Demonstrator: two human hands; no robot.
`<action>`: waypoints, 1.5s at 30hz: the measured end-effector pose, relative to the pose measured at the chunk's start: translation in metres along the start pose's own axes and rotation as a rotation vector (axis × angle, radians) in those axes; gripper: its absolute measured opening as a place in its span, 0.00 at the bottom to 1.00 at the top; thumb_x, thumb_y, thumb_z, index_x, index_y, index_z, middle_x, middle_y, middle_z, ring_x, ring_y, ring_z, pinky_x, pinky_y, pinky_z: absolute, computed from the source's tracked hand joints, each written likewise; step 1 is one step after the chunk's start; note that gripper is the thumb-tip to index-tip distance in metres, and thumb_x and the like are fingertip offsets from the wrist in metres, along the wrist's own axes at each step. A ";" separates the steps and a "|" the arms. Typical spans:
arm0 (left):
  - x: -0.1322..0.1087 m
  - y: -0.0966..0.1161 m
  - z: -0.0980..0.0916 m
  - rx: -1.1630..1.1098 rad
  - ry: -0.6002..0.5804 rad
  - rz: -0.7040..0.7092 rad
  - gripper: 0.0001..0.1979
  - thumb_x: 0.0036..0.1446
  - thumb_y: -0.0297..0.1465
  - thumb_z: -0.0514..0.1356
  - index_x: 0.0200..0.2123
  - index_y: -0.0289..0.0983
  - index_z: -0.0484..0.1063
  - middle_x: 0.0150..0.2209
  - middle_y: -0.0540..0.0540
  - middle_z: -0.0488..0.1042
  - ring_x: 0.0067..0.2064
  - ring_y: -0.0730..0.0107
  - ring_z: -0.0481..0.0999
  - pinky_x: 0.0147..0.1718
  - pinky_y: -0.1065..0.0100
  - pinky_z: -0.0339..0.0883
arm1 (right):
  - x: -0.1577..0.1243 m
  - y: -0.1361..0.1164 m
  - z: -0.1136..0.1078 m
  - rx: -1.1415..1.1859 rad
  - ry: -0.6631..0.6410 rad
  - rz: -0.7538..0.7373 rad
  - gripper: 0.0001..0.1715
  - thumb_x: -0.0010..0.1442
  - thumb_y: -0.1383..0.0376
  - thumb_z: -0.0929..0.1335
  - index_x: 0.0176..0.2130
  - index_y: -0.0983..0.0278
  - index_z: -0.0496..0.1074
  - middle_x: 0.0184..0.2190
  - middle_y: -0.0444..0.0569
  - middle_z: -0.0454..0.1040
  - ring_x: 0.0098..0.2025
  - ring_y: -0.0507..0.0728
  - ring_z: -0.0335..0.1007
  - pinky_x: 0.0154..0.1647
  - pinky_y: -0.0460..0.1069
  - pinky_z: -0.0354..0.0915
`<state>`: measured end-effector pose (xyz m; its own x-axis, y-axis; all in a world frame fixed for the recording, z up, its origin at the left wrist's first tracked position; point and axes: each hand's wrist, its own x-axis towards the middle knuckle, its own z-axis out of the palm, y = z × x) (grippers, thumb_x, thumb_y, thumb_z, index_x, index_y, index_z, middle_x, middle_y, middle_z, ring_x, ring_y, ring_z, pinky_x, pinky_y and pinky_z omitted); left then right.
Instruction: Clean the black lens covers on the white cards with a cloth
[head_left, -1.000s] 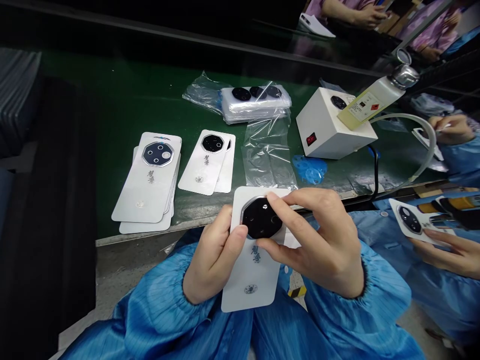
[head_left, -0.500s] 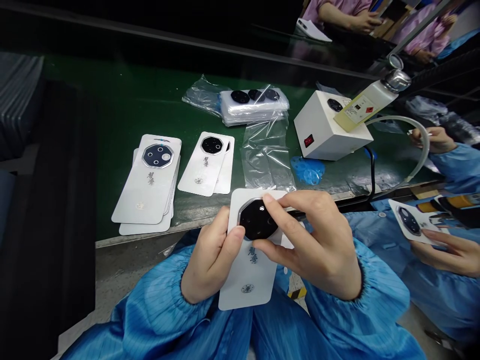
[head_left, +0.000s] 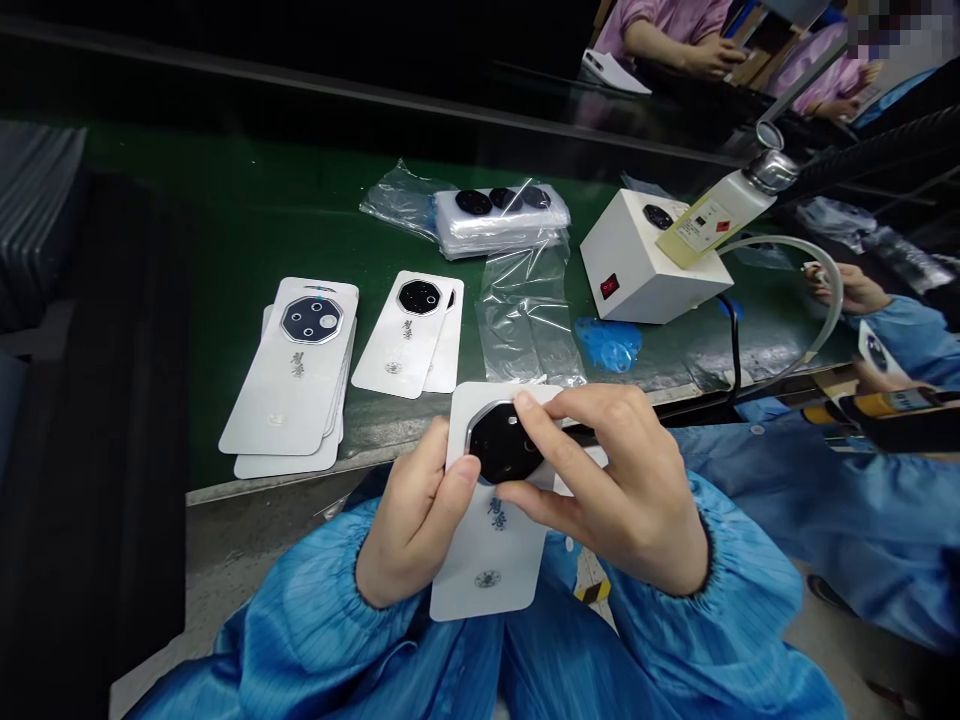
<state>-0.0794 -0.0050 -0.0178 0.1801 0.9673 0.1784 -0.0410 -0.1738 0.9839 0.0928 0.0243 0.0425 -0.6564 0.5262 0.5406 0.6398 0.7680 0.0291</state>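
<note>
Green bench [head_left: 247, 230] runs across the room in front of this worker, with a stack of panels [head_left: 262, 405] at the left and a white box [head_left: 626, 280] to the right; the white panel [head_left: 487, 550] in hand is off the surface, over the lap, its upper end close to the bench edge. From where I stand, the left hand [head_left: 416, 515] is clamped on the panel's left side, thumb on the face beside the black disc [head_left: 499, 450]; the right hand [head_left: 615, 480] has thumb and forefinger closed across the disc, at its lower and upper rim.

I'd judge the panel light, thin and fairly stiff, smooth enough to slide; the disc looks glossy and apt to smudge or scratch, so I'd hold the panel by its long edges and the disc by its rim.

Behind the panel, the left fingers are hidden; the right hand covers the disc's right part; whether the disc sits flush I can't tell; far right, a co-worker's panel [head_left: 877, 350] is partly hidden and hard to make out.
</note>
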 end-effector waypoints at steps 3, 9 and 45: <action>0.001 0.000 0.000 -0.013 0.008 -0.001 0.11 0.64 0.33 0.48 0.48 0.45 0.63 0.22 0.55 0.62 0.22 0.75 0.61 0.21 0.71 0.54 | 0.000 0.000 0.001 -0.015 -0.001 0.003 0.32 0.53 0.55 0.70 0.47 0.78 0.68 0.36 0.58 0.69 0.38 0.60 0.65 0.34 0.55 0.65; 0.002 0.001 0.000 -0.075 0.040 -0.032 0.14 0.64 0.31 0.48 0.52 0.47 0.62 0.30 0.53 0.69 0.28 0.72 0.66 0.27 0.71 0.60 | -0.003 0.000 0.007 -0.022 0.014 0.049 0.31 0.54 0.52 0.68 0.49 0.73 0.68 0.36 0.57 0.68 0.37 0.60 0.64 0.34 0.56 0.64; 0.000 0.011 0.003 -0.186 0.101 -0.141 0.13 0.62 0.33 0.51 0.48 0.49 0.67 0.38 0.52 0.72 0.39 0.66 0.71 0.37 0.66 0.64 | -0.004 0.006 0.017 1.334 -0.057 0.786 0.08 0.56 0.62 0.67 0.29 0.65 0.66 0.23 0.40 0.64 0.24 0.46 0.61 0.22 0.41 0.59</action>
<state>-0.0770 -0.0080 -0.0066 0.0986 0.9947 0.0290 -0.2040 -0.0084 0.9789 0.0925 0.0331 0.0264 -0.3710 0.9282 0.0270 0.0314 0.0415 -0.9986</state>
